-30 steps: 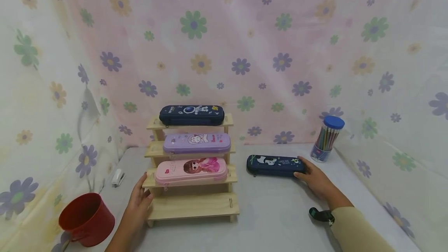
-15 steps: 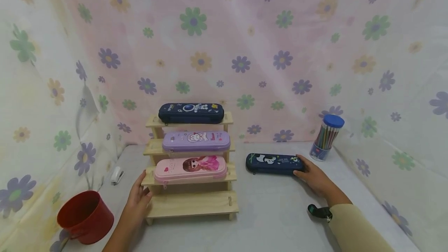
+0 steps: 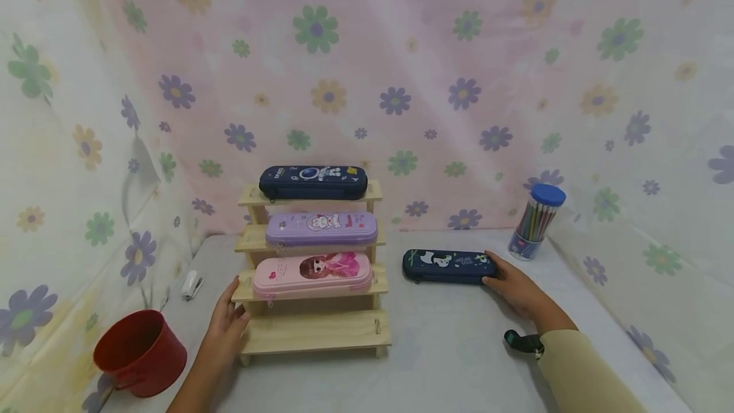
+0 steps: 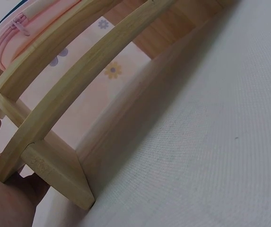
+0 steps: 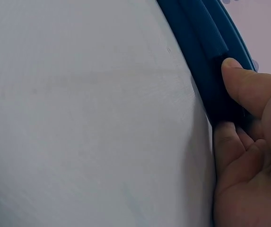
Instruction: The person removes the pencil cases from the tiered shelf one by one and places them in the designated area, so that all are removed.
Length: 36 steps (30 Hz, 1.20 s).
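Note:
A four-step wooden rack (image 3: 321, 333) stands left of centre on the table. My left hand (image 3: 226, 320) grips its left end, with fingers and thumb about the shelf edges in the left wrist view. Three pencil cases lie on its upper steps: a navy astronaut case (image 3: 312, 183) on top, a purple case (image 3: 321, 229) below, then a pink case (image 3: 312, 274) with a doll picture. Nothing lies on the lowest step. On the table to the right, a navy panda pencil case (image 3: 447, 267) lies flat. Its right end is held by my right hand (image 3: 516, 287), thumb in front.
A red metal pot (image 3: 140, 355) stands at the front left, with a white stapler (image 3: 192, 285) behind it. At the back right is a tub of pencils (image 3: 533, 222) with a blue lid. Flowered cloth (image 3: 367, 69) hangs around the table.
The scene has shifted slightly upward in the head view. Both hands keep their holds, and the rack and pencil cases stay in place.

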Each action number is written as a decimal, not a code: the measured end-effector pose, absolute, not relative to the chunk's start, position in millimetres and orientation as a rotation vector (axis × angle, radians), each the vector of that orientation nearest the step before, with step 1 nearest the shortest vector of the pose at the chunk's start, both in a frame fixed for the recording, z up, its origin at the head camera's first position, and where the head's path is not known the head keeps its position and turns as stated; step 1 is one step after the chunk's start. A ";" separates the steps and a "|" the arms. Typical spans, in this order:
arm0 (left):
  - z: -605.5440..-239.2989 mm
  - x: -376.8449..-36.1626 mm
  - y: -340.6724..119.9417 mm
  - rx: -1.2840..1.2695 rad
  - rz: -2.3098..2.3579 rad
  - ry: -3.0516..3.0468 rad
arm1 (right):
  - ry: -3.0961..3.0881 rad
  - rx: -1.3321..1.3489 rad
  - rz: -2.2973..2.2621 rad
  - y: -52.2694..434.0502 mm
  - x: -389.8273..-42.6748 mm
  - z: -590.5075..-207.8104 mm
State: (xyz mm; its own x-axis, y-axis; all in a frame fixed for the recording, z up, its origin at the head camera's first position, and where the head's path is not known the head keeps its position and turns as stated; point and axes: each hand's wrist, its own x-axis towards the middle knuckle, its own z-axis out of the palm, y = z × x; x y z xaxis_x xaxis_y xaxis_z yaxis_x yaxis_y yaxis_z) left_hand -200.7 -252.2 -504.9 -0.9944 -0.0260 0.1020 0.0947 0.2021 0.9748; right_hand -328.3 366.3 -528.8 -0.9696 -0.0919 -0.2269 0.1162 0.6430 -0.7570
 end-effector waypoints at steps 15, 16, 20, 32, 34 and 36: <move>-502.9 -200.6 -252.6 -0.127 -1.942 -2.331 | 2.619 0.085 -1.327 364.1 -319.9 -535.8; -503.0 -200.9 -252.5 -0.127 -1.941 -2.331 | 2.610 0.100 -1.346 363.8 -319.2 -536.2; -502.6 -200.6 -253.1 -0.130 -1.950 -2.339 | 2.626 0.186 -1.362 359.0 -316.8 -538.6; -505.4 -199.6 -252.8 -0.102 -1.999 -2.312 | 2.535 0.617 -1.724 326.1 -288.2 -527.5; -504.8 -199.5 -251.8 -0.072 -2.006 -2.322 | 2.536 0.698 -1.822 318.3 -282.7 -522.9; -504.8 -199.6 -251.6 -0.052 -2.003 -2.332 | 2.547 0.743 -1.902 310.8 -279.5 -518.6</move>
